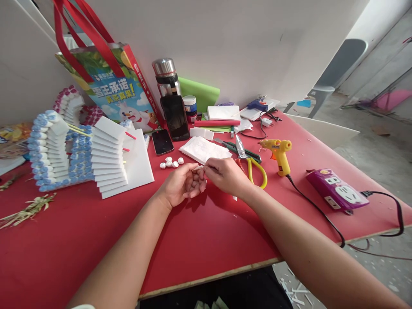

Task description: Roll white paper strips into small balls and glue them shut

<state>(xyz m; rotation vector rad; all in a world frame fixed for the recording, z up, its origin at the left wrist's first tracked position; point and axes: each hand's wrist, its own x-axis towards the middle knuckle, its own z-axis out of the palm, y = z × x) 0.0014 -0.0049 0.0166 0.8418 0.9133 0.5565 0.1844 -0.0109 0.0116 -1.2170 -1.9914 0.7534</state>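
Observation:
My left hand (pixel 184 183) is turned palm up, its fingers curled. My right hand (pixel 225 174) meets it at the fingertips, closed in a pinch. Between the two hands is a small white strip of what looks like tissue paper (pixel 198 167), mostly covered by my fingers. Just behind my left hand lie several small rolled white paper balls (pixel 168 164). A folded stack of white tissue (pixel 204 148) rests beyond both hands. Yellow-handled scissors (pixel 264 176) and a green utility knife (pixel 252 155) lie to the right of my right hand.
A yellow glue gun (pixel 280 154) stands on the red table (pixel 180 257), corded, near a purple power strip (pixel 336 189). At left are a fanned white foam-board model (pixel 109 159) and a blue-and-white one (pixel 41 150). Phones (pixel 162 142), a thermos (pixel 165 77) and a bag (pixel 109 92) stand behind.

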